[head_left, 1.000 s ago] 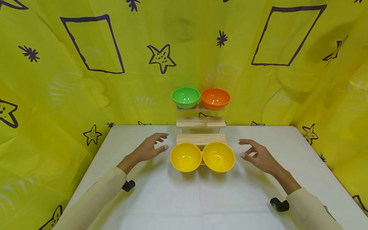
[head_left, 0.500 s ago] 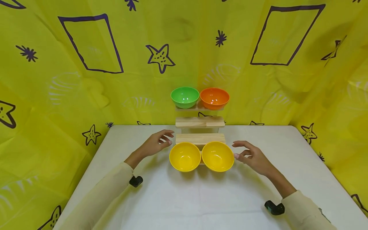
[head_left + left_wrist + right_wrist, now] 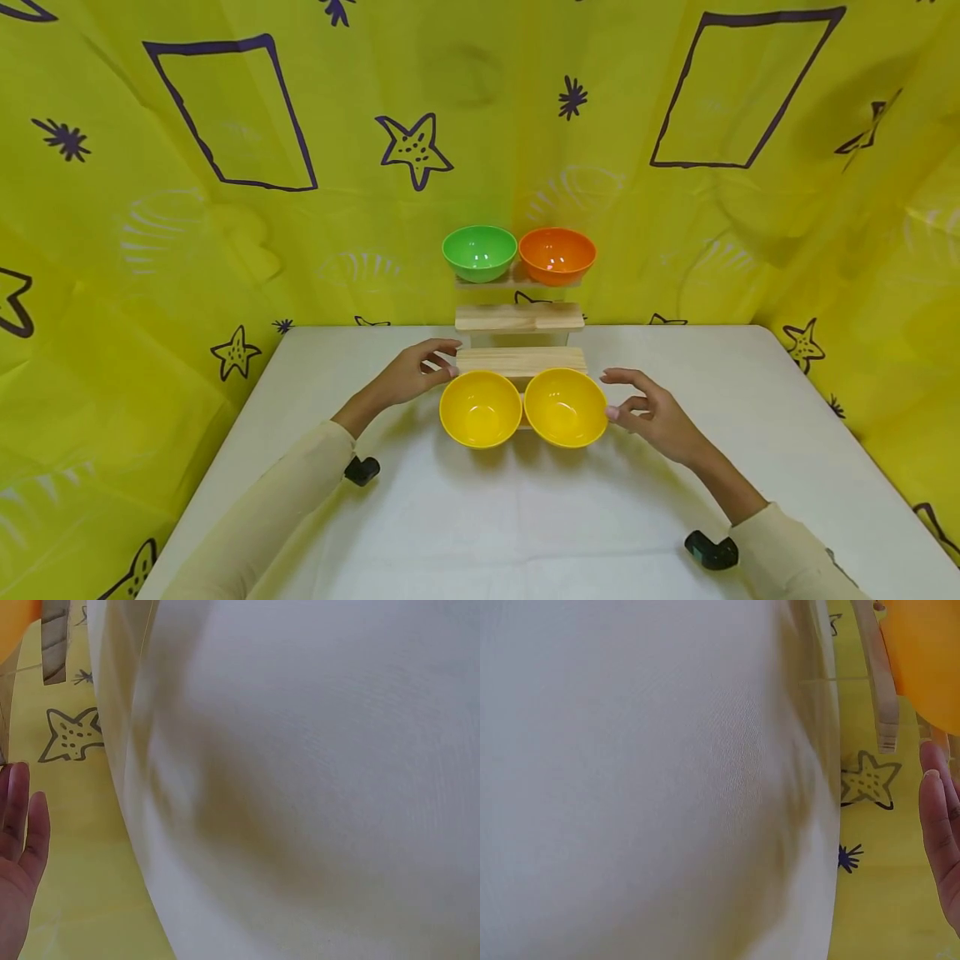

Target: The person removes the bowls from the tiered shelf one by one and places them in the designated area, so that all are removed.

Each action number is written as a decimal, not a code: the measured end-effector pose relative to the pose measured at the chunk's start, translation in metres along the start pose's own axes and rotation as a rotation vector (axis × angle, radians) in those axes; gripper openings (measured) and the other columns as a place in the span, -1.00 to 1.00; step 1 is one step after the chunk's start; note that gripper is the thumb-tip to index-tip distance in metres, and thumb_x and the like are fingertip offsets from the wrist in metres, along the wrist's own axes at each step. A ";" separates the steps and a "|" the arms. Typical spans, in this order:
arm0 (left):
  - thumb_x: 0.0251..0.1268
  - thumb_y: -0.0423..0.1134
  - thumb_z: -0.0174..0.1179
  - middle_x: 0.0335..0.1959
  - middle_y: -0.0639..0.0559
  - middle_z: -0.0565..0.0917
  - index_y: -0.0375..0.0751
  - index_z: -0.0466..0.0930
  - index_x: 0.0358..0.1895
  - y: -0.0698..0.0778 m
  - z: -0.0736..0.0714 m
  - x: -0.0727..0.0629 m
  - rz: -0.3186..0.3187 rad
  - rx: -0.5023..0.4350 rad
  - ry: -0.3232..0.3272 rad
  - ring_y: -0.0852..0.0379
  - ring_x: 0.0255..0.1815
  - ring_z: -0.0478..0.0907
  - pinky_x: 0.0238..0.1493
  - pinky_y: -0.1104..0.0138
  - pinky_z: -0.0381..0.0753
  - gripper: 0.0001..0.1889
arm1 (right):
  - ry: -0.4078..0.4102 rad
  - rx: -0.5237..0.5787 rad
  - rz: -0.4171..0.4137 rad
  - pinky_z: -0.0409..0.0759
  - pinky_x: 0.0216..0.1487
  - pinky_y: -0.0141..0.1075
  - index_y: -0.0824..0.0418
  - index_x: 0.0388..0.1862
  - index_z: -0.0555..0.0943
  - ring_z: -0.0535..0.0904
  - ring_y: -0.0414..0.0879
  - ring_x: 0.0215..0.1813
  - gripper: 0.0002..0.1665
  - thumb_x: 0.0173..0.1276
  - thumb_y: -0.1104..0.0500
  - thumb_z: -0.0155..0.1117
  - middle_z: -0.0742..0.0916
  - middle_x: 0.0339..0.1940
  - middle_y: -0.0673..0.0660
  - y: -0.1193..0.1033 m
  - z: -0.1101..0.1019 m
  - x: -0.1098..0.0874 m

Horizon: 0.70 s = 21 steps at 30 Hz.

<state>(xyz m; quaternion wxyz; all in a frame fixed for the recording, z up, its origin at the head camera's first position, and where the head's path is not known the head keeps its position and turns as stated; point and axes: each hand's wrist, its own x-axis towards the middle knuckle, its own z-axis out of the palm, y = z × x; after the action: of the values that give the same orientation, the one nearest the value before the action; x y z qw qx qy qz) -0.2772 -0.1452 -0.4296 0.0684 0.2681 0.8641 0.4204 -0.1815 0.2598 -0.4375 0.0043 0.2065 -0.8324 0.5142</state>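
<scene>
A tiered wooden stand [image 3: 519, 317] rises in the middle of the head view. Two yellow bowls sit side by side on its lowest step, the left yellow bowl [image 3: 480, 408] and the right yellow bowl [image 3: 566, 408]. My left hand [image 3: 411, 373] reaches in from the left, fingertips at the left end of the second step, just above the left bowl's rim. On the other side my right hand [image 3: 658, 421] has its thumb tip right at the right bowl's rim, the other fingers loosely bent. In the right wrist view the right hand [image 3: 942, 832] appears below a yellow bowl [image 3: 922, 667].
A green bowl [image 3: 480, 254] and an orange bowl [image 3: 557, 257] stand on the top step. The white-covered table [image 3: 495, 525] backs onto a yellow patterned curtain [image 3: 360, 200]. Black wrist devices show under both sleeves, the left device [image 3: 362, 471] and the right device [image 3: 711, 551].
Both hands have moved inward, the left hand to the right up to the stand's end and the right hand to the left up to the bowl's rim. The bowls stay on their steps.
</scene>
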 end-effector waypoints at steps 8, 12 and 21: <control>0.42 -0.19 0.24 0.27 -0.16 0.56 -0.16 0.43 0.42 0.001 0.002 0.002 -0.008 0.017 -0.013 -0.08 0.13 0.62 0.17 0.08 0.63 -0.47 | 0.003 0.063 -0.046 0.74 -0.26 -0.24 0.28 0.41 0.35 0.72 0.01 -0.26 -0.37 0.40 0.35 0.27 0.50 0.29 0.26 -0.003 0.004 -0.001; 0.41 -0.24 0.23 0.27 -0.18 0.56 -0.19 0.44 0.41 0.001 0.003 0.002 0.000 0.031 -0.018 -0.09 0.13 0.63 0.17 0.08 0.63 -0.47 | -0.004 0.085 -0.052 0.74 -0.28 -0.22 0.29 0.43 0.32 0.73 -0.06 -0.27 -0.33 0.38 0.37 0.28 0.48 0.31 0.32 -0.004 0.006 -0.002; 0.42 -0.21 0.23 0.26 -0.16 0.57 -0.17 0.45 0.41 0.000 0.003 0.002 -0.010 0.040 -0.012 -0.08 0.13 0.63 0.17 0.08 0.63 -0.48 | -0.044 0.145 -0.028 0.73 -0.36 -0.25 0.25 0.50 0.21 0.69 -0.14 -0.28 -0.13 0.27 0.39 0.38 0.38 0.38 0.41 0.001 0.010 -0.002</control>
<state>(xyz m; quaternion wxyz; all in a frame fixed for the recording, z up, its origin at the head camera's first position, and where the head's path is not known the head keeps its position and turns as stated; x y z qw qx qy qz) -0.2780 -0.1416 -0.4316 0.0702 0.2675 0.8734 0.4008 -0.1776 0.2522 -0.4438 -0.0215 0.2292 -0.7899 0.5684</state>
